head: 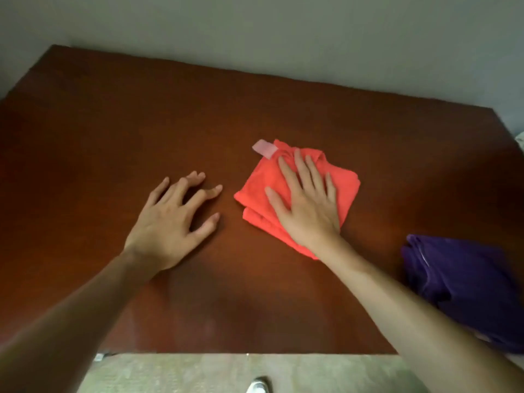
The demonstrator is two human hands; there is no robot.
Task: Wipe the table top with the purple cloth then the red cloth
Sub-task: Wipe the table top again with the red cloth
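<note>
The right hand (307, 205) is pressing flat, fingers straight, on the red cloth (261, 180). The left hand (170, 219) is resting spread-fingered on the table top (113, 131), holding nothing.

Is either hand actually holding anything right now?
No. The right hand presses flat on the red cloth; the left hand rests on the table.
</note>
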